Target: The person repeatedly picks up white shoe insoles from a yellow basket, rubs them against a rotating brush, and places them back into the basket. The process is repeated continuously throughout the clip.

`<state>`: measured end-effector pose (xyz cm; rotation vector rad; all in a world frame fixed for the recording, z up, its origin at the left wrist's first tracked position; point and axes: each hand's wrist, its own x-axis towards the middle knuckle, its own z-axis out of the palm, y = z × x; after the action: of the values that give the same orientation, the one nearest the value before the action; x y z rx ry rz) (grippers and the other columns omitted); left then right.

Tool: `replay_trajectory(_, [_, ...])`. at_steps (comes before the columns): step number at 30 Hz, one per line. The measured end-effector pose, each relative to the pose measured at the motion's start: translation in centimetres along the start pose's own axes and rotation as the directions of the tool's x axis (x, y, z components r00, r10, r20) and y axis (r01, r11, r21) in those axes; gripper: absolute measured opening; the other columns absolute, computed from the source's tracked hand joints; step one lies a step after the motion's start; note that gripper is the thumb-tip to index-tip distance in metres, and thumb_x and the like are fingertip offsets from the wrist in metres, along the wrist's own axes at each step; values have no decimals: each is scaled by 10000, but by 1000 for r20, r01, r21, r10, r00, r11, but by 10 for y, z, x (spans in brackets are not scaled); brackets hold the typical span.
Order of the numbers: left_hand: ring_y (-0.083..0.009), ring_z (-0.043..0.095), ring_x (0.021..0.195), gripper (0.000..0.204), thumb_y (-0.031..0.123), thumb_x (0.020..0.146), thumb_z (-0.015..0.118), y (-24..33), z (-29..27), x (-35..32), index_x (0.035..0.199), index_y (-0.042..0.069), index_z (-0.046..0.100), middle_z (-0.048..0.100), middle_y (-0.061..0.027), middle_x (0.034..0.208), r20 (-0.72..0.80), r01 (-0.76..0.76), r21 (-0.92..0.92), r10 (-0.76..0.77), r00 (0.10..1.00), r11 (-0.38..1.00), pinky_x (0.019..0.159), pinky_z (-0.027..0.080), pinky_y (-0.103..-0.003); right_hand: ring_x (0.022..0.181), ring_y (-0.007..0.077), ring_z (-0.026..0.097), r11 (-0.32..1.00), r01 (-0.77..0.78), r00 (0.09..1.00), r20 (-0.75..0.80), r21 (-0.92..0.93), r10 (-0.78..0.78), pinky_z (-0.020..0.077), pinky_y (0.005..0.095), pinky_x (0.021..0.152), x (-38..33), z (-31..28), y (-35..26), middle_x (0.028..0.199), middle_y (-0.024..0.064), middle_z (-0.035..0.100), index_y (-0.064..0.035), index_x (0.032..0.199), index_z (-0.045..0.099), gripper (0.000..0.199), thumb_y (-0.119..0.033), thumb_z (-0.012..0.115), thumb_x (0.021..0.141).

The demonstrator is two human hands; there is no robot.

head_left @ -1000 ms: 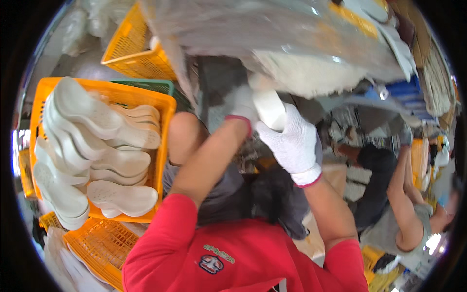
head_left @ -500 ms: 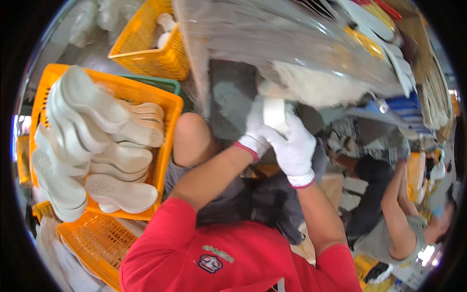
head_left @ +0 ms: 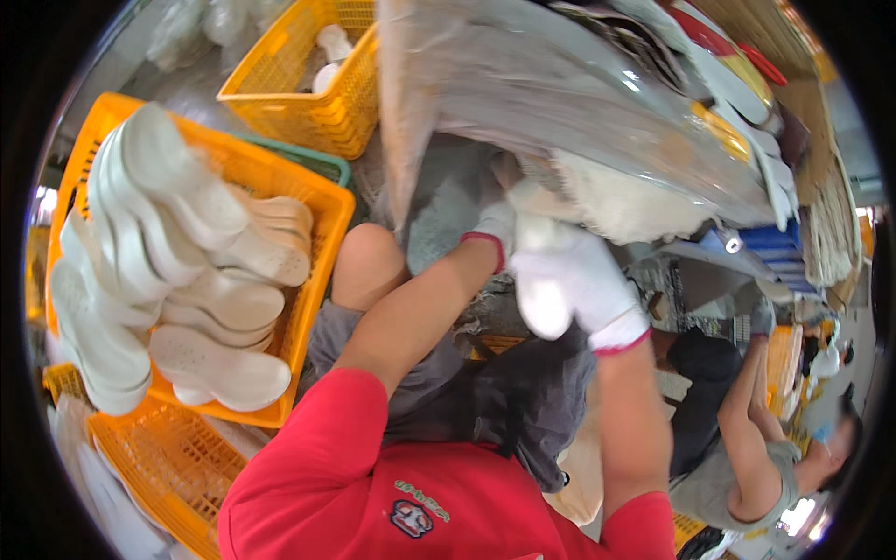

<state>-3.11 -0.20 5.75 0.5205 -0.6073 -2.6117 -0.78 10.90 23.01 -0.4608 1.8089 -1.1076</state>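
Note:
My right hand point(head_left: 593, 285), in a white knit glove with a red cuff, is closed around a white shoe sole point(head_left: 544, 310). The rounded near end of the sole sticks out below the fingers. Its far end is blurred and meets a pale, rounded pad point(head_left: 541, 199) under the plastic-draped bench. My left hand point(head_left: 497, 224), gloved the same way, reaches to the sole's far end from the left. Its fingers are in shadow and smeared, so their grip does not show.
A yellow crate point(head_left: 322, 219) piled with white soles stands at my left. Behind it is another yellow crate point(head_left: 345, 121) with a few white pieces. Grey plastic point(head_left: 523, 75) drapes the bench ahead, with fluffy white material point(head_left: 621, 201) beneath. A co-worker point(head_left: 756, 457) sits at the right.
The right hand has turned and swung the sole's near end down toward me. The left hand has moved slightly forward into the shadow. The view has shifted a little.

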Motion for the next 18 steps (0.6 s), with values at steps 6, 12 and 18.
replay_trajectory(6, [-304,728,1046,618,639,1143,435,-29,-37,-58,1300,86,662,734,-136,1168,-32,237,-224,-250,968,945,923,625,-472,1289,346,723,703,236,931,-50,-671,-361,579,421,1083,-91,-25,139,1445,228,703,30,1559,572,756,-263,795,899])
replay_trajectory(12, [-304,646,1355,643,554,1190,416,-15,-9,-69,1552,40,548,658,-156,1500,-143,227,-293,-278,950,929,1177,524,-440,1345,236,678,841,291,822,-331,-457,-464,538,373,1143,-100,-35,175,1485,172,697,73,1556,560,602,-2,701,976])
replay_trajectory(18, [-293,651,1289,525,421,1200,431,-3,-26,-24,1535,28,528,643,-146,1476,-63,36,274,-20,998,961,1106,547,-409,1073,214,766,883,249,901,-430,398,-60,625,355,982,-28,-5,84,1277,144,761,70,1442,626,504,-60,797,986])
